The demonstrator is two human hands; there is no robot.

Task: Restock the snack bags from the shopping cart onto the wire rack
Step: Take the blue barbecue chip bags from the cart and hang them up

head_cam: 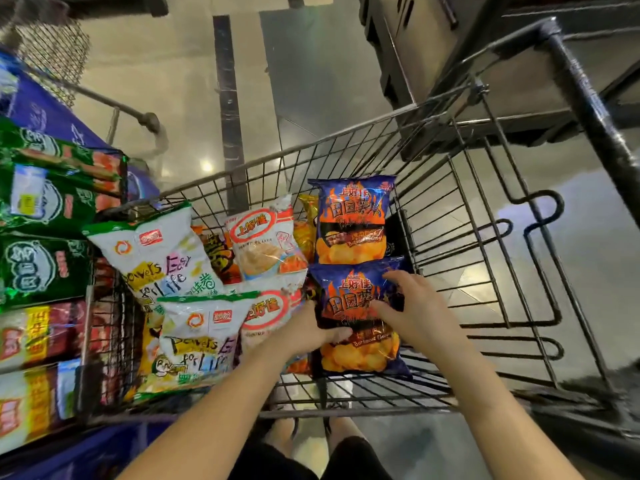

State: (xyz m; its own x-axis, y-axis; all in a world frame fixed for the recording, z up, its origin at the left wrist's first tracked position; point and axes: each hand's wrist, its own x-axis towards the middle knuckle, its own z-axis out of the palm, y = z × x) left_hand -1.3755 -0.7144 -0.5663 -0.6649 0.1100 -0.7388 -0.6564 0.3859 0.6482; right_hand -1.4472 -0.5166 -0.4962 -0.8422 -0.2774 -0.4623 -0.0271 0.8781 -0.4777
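Both bare forearms reach from the bottom of the frame down into the shopping cart [485, 237]. The task's current item, the nearer barbecue chip bag [360, 351], lies face-up at centre on the cart's wire floor. The left hand [308, 336] has its thumb over the bag's left edge. Its fingers are hidden, apparently behind the film, which would make a pinch. The right hand [415, 313] lies on the bag's right half with fingers spread flat, gripping nothing.

Risks, as judged:
- The film is glossy and slick, and a one-sided pinch may slip on lifting.
- The bag is puffed with air, so hard pressure could crush the chips.
- Its top edge touches the second barbecue chip bag [351, 220] above it, which could be dragged along.
- The shrimp flakes bag [266, 244] and the white printed bags [162, 258] lean loosely at left and may topple.

The wire rack [124, 178], at the left of the frame, holds green packs [45, 271] in crinkled foil.
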